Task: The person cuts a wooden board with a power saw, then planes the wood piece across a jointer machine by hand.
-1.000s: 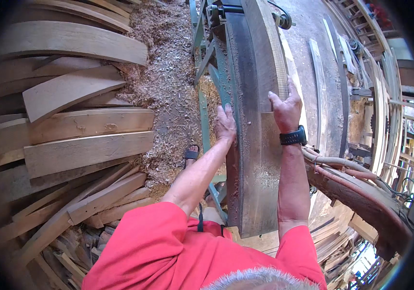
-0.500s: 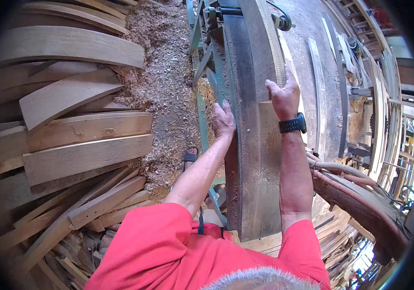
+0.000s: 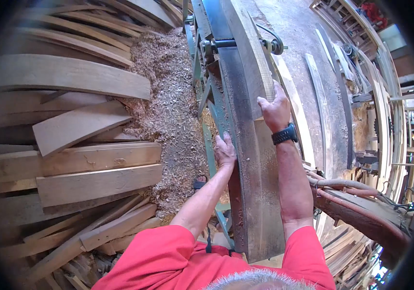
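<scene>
A person in red sleeves [image 3: 161, 244] is leaning over a long machine bed [image 3: 265, 227], where a curved wooden plank [image 3: 251, 58] is lying lengthwise, stretching forward from the right hand [image 3: 276, 112]. That hand, wearing a black watch [image 3: 284, 134], is touching the plank's near end at its right corner, thumb and forefinger spreading apart; whether its hidden fingers are gripping is impossible to tell. The left hand [image 3: 225, 151] is resting against the bed's left edge, apart from the plank, its hold unclear. Shavings [image 3: 178, 106] are covering the floor.
</scene>
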Tool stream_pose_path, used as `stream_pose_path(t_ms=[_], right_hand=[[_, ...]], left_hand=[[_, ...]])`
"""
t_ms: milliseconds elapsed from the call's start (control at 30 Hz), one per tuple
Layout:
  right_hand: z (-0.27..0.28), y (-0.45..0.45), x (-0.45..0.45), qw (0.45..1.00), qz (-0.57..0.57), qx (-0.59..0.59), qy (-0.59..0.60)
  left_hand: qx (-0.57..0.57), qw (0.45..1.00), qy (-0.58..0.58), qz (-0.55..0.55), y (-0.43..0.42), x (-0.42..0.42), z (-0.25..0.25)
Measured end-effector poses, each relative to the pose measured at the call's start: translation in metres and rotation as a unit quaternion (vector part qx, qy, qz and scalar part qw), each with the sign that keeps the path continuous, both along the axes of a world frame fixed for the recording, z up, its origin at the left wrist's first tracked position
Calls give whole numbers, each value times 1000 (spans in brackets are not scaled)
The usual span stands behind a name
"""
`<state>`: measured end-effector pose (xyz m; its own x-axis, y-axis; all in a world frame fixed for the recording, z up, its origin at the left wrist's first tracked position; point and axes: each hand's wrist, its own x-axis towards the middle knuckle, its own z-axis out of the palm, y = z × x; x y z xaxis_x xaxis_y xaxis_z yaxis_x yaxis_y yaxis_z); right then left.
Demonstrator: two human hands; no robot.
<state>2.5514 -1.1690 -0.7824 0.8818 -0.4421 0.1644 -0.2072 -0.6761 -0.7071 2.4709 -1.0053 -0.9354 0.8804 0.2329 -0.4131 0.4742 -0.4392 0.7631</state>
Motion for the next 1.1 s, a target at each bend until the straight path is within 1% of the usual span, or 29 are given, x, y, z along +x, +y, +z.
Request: stream_pose_path(t_ms=[67, 133, 367, 433, 467, 500, 533, 600, 633, 667, 733, 767, 800, 867, 933, 1000, 1067, 1100], right_hand=[[-2, -4, 12, 1000, -3, -12, 2], [-6, -6, 22, 1000, -6, -22, 12], [-4, -14, 63, 999, -1, -36, 17], [0, -18, 78, 999, 1, -34, 36], [-1, -19, 86, 998, -1, -31, 50], [-3, -20, 95, 998, -3, -53, 47], [-14, -24, 107, 997, -5, -71, 4], [-4, -27, 126, 999, 20, -25, 37], [-4, -28, 136, 999, 30, -16, 5], [-5, -29, 147, 999, 33, -26, -10], [-13, -38, 175, 996, 34, -86, -12], [-20, -46, 190, 993, 64, -95, -13], [-33, -59, 210, 988, 89, -128, 8], [-15, -53, 225, 989, 77, -116, 46], [-43, -67, 264, 973, 51, -223, -28], [-20, -57, 270, 994, 65, -76, -31], [-21, -60, 292, 994, 30, -101, -12], [-20, -60, 296, 995, 52, -85, -25]], left_hand=[[3, 1000, 2, -10, 0, 0, -6], [3, 1000, -22, -5, 0, -1, -13], [-1, 1000, -15, -3, 1, -1, -21], [-12, 999, -42, 2, 0, -2, -25], [-13, 999, -37, 5, 0, -4, -26], [-13, 999, -42, 4, 0, -4, -27], [-13, 999, -46, 2, -1, -4, -26], [-10, 1000, -30, 3, 0, -3, -17], [-7, 1000, -17, 0, 0, -3, -13], [-8, 1000, -14, 3, 0, -2, -9], [-23, 1000, 5, 8, 0, -2, -2], [-26, 1000, 8, 11, 0, -1, 0], [-26, 1000, 10, 9, 0, -2, 0], [-28, 999, 14, 8, 0, -3, 1], [-17, 1000, -11, -9, 2, -4, 2], [-31, 999, -11, -7, 2, -3, 5], [-40, 999, -11, -5, 4, -4, 7], [-30, 999, -17, -7, 4, -3, 9]])
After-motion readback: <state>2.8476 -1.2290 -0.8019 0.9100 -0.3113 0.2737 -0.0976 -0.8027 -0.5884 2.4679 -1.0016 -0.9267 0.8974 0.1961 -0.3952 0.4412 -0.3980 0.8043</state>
